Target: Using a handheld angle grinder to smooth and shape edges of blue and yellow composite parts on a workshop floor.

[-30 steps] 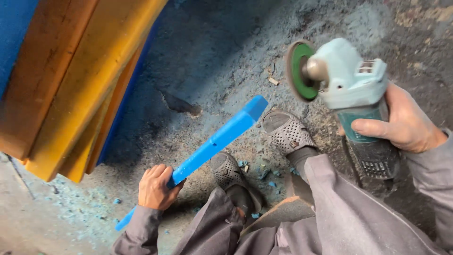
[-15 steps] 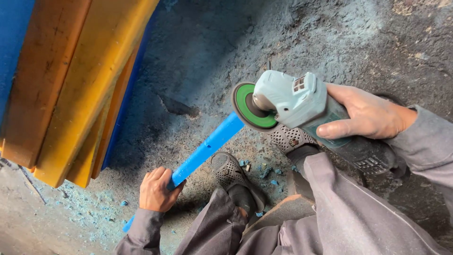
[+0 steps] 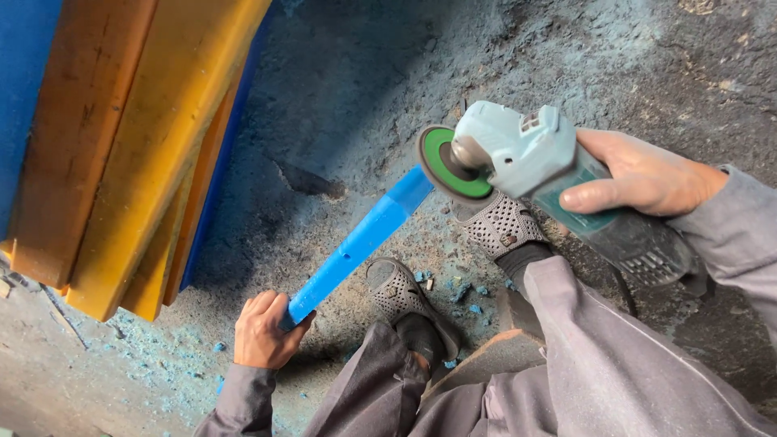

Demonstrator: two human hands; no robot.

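Note:
My left hand (image 3: 265, 329) grips the near end of a long blue plastic bar (image 3: 361, 242) that slants up to the right above the dusty floor. My right hand (image 3: 635, 173) holds a pale green angle grinder (image 3: 541, 165) by its body. The grinder's green disc (image 3: 449, 163) sits at the far end of the bar, touching or just over it. My two grey mesh shoes (image 3: 405, 293) rest on the ground under the bar and the grinder.
Yellow and orange plastic slabs (image 3: 121, 146) lean stacked at the left, with blue ones behind them. The grey concrete floor (image 3: 340, 97) is coated with blue dust, and blue chips (image 3: 469, 291) lie scattered by my shoes. My grey trouser legs (image 3: 599, 364) fill the bottom right.
My right hand has brought the grinder from the right, leftward and down, until the disc meets the bar's far end. The left hand has kept its hold on the bar.

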